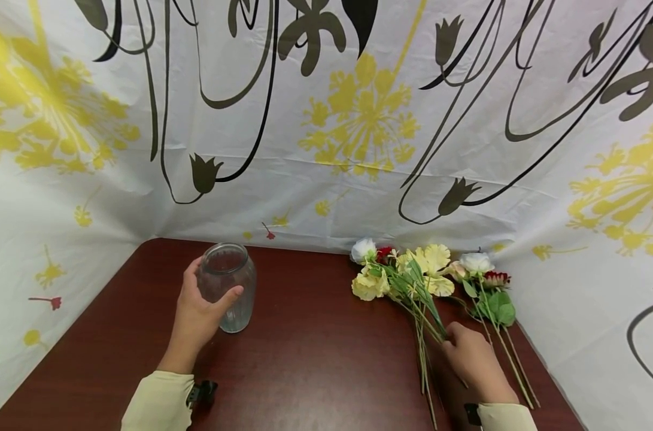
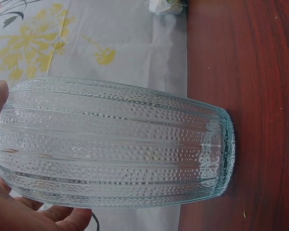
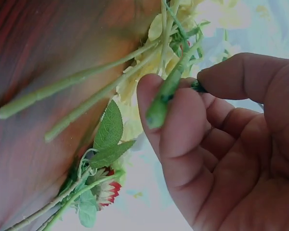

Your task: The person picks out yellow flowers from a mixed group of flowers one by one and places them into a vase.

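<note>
A clear ribbed glass vase (image 1: 239, 308) stands on the table's left half. My left hand (image 1: 196, 312) grips its upper body, thumb on the near side and fingers round the far side. Dotted panels run down the vase (image 2: 120, 144) in the left wrist view, and its base is at the tabletop. On the right, my right hand (image 1: 474, 358) holds a green flower stem (image 3: 167, 94) between its fingers, the cut end showing. That stem leads into a bunch of yellow flowers (image 1: 370, 284), with white and red blooms close by. Which bloom it carries I cannot tell.
Right of the bunch lie a white flower (image 1: 476, 262), a red one (image 1: 497, 279) and green leaves (image 1: 500, 308), their stems pointing toward the near edge. A white patterned cloth (image 1: 283, 197) hangs behind and beside the dark red-brown table (image 1: 304, 353).
</note>
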`<state>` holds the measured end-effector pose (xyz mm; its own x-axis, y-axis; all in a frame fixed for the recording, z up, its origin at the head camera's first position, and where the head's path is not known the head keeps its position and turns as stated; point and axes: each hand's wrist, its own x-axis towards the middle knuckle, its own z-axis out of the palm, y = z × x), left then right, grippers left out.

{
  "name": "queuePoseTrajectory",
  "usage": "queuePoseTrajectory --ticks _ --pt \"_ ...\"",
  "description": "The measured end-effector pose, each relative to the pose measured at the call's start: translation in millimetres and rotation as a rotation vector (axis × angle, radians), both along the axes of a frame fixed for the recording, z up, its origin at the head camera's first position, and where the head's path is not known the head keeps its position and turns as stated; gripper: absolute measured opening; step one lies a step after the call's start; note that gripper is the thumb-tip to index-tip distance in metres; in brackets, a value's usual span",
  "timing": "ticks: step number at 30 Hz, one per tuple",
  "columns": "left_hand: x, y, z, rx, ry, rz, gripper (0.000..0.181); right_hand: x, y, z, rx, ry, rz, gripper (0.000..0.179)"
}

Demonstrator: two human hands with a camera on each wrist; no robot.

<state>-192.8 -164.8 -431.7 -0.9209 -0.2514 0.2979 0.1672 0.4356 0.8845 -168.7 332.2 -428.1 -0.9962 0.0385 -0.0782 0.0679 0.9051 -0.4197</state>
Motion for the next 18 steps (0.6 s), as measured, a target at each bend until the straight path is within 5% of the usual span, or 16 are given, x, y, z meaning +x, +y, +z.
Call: queuePoseTrajectory --ticks 18 --pt "-0.4 -0.8 -0.4 0.006 0.007 -0.005 0.102 0.0 2.6 7.3 -0.042 0.057 0.048 0.022"
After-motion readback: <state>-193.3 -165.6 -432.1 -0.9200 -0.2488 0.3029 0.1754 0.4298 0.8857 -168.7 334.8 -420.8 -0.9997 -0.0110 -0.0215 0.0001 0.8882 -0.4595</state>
